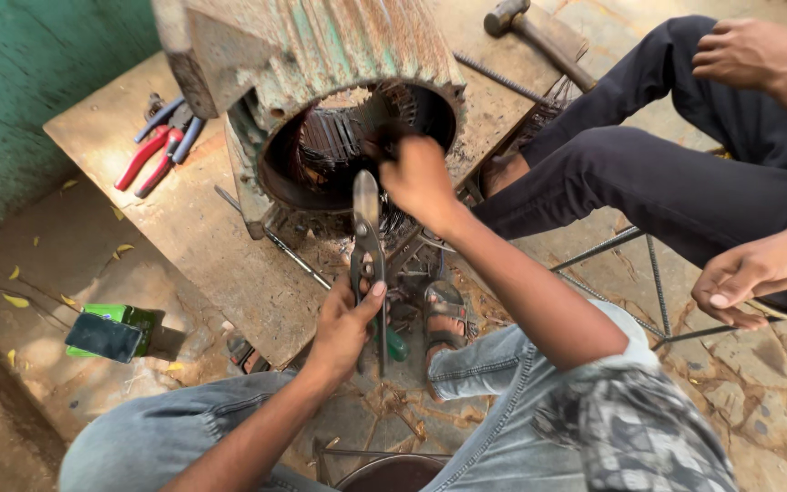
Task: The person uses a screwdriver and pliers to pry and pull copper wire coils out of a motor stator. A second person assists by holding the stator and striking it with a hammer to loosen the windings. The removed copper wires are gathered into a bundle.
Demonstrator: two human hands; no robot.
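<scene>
A large ribbed motor housing (321, 55) lies on a worn wooden bench (184, 228), its open end facing me with dark copper windings (330, 137) inside. My right hand (421, 182) reaches into the opening and grips a bundle of the winding wires. My left hand (348, 323) holds metal pliers (366, 246) upright by the handles, jaws pointing at the housing's lower rim, just left of my right wrist.
Red and blue-handled pliers (161, 141) lie on the bench at left. A hammer (539, 32) rests at the back. Another person in dark trousers (649, 173) sits at right, hands (744, 278) idle. A green box (111, 333) lies on the ground.
</scene>
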